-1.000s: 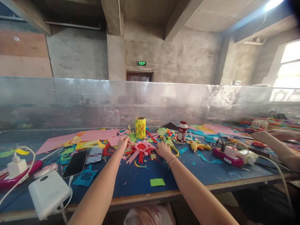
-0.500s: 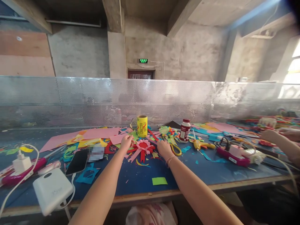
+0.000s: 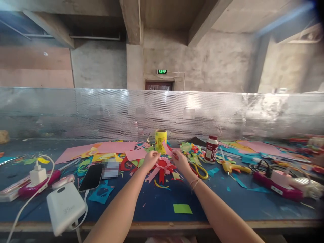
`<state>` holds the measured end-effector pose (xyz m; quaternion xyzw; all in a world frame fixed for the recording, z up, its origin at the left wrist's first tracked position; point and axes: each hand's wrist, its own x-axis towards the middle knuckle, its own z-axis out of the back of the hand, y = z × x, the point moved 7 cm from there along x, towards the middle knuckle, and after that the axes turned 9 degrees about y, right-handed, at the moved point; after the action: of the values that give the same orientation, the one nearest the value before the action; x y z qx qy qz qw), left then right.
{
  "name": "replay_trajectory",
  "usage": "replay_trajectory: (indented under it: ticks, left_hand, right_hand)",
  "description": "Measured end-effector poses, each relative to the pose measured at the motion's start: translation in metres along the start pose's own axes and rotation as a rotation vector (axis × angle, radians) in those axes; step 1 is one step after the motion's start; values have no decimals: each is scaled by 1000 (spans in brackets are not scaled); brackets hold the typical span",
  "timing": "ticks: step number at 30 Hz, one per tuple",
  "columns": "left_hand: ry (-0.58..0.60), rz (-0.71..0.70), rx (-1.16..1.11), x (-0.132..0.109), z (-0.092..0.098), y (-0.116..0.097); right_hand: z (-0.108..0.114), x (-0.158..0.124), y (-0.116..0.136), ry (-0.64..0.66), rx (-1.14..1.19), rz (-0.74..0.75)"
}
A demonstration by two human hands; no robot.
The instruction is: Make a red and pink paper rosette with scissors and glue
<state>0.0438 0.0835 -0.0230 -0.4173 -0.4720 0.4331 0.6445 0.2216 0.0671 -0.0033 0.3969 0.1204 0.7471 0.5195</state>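
Note:
My left hand (image 3: 151, 160) is closed in a pinch just in front of the yellow cardboard roll (image 3: 160, 138); whatever sits between its fingertips is too small to make out. Opposite it, my right hand (image 3: 180, 162) pinches a pink paper strip (image 3: 166, 147) that slants up and leftward past the roll, with some red behind it. Below and between both hands lies a pink and red paper rosette (image 3: 163, 166) with pointed tails. Yellow-handled scissors (image 3: 201, 172) lie right of my right wrist. A green paper rectangle (image 3: 182, 209) is near the table's front edge.
Paper scraps and pink sheets (image 3: 115, 146) spread behind my hands. To the right stand a dark red bottle (image 3: 211, 150), a yellow glue gun (image 3: 235, 167) and a magenta power strip (image 3: 277, 186). A phone (image 3: 90, 177) and white charger (image 3: 66, 207) are at left. A perforated metal screen (image 3: 113, 113) borders the back.
Both hands have lifted off the rosette, and a pink strip now stands raised between them. The view has shifted left and tilted up; the other person's hands at right are out of sight.

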Motion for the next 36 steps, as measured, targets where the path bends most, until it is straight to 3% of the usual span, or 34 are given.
replay_trajectory:
  ticks: [4, 13, 21, 27, 36]
  left_hand:
    - [34, -32, -58, -2, -9, -6]
    - [-40, -168, 4, -6, -5, -21]
    - [-86, -166, 205, -7, 1, -20]
    - [-67, -116, 214, -12, 1, -14]
    - [-65, -152, 413, -19, 2, -25]
  right_hand:
    - [-10, -6, 23, 68, 49, 144]
    - [-23, -22, 56, 162, 10, 366]
    - [-31, -22, 48, 246, 51, 264]
    - [-22, -26, 49, 214, 3, 235]
    - [-22, -28, 51, 185, -34, 221]
